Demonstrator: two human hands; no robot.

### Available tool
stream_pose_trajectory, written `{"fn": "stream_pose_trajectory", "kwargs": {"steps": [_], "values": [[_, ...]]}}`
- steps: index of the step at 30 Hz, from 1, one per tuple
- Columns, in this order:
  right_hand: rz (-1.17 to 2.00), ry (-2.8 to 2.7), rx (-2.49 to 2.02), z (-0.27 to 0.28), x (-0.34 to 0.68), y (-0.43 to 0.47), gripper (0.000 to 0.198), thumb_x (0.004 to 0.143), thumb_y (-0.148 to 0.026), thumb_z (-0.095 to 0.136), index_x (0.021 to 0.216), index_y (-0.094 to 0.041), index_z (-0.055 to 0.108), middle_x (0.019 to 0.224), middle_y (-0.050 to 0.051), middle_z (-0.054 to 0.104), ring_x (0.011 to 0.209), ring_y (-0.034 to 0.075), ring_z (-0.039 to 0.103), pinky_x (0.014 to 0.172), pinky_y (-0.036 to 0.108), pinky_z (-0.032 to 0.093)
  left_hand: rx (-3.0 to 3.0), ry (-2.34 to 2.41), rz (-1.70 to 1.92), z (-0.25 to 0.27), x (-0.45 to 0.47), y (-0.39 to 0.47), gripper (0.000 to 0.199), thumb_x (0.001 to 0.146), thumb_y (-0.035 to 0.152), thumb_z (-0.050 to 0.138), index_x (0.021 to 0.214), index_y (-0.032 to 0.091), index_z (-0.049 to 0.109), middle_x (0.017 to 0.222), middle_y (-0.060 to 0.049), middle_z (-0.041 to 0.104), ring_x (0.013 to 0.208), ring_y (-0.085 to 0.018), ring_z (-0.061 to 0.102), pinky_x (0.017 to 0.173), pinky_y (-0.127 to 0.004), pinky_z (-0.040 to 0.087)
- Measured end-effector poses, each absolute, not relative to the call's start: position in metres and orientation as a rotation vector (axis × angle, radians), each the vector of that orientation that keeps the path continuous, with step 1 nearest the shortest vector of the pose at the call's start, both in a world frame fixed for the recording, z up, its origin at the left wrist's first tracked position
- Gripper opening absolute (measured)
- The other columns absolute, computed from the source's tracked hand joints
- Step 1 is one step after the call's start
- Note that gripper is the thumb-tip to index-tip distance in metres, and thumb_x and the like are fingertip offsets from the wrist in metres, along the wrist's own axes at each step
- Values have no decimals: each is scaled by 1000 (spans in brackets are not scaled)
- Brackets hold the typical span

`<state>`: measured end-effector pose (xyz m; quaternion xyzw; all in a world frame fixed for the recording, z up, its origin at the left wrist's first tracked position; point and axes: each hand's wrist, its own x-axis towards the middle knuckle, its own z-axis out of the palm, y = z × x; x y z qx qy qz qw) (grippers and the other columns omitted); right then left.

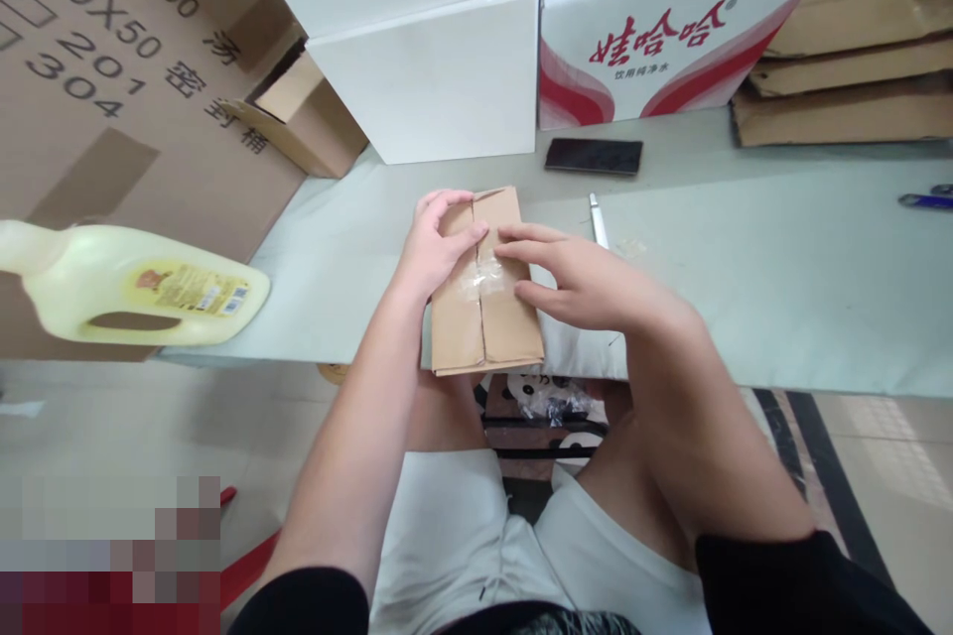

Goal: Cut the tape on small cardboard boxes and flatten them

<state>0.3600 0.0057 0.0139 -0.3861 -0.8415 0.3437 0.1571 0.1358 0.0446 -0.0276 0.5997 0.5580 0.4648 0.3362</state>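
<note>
A small brown cardboard box [458, 332] lies at the front edge of the table, its two top flaps meeting along a middle seam. Clear tape [487, 276] crosses that seam and looks wrinkled. My left hand [441, 238] grips the box's left side, thumb on the top and fingers toward its far left corner. From the right, my right hand [570, 273] reaches over with its fingers stretched out and apart, the tips at the tape and the right flap. A slim white tool [598, 220], perhaps a utility knife, lies just beyond my right hand, partly hidden by it.
Behind the box are a black phone [594, 157], a white carton [447, 89] and a white-and-red carton [655, 50]. Folded cardboard [849, 114] is stacked at right, near a blue-handled tool [927, 201]. At left stand a large carton [149, 159] and a yellow jug [149, 283].
</note>
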Motion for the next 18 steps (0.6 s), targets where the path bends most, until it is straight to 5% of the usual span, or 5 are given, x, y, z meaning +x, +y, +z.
{"fn": "stream_pose_trajectory", "kwargs": {"steps": [3,9,13,18], "values": [[995,-2301,-1134,3,365,10,59,96,-33,52,153,-15,49,169,16,35,150,30,46,119,50,44,1456,1423,1254,-30,125,44,37,70,31,90,103,22,76,122,-9,65,123,-27,60,116,-40,43],[1206,-2336,-1549,-8,369,17,53,104,-47,37,143,-19,59,144,15,66,130,33,65,110,53,50,1074,1339,1422,-44,101,33,59,57,47,97,107,25,75,109,-5,75,94,-21,71,83,-30,58],[1372,-2360,-1410,-17,363,21,53,103,-53,40,138,-19,62,150,16,61,135,32,63,112,51,49,1009,1357,1552,-53,96,25,59,56,51,96,105,27,73,110,-3,75,98,-21,72,82,-27,57],[1435,-2258,-1333,-27,359,26,72,102,-56,42,160,-15,33,162,21,46,142,32,56,120,54,42,1023,1435,1599,-55,101,17,61,62,56,92,111,28,69,116,-4,73,105,-21,70,84,-28,56]]}}
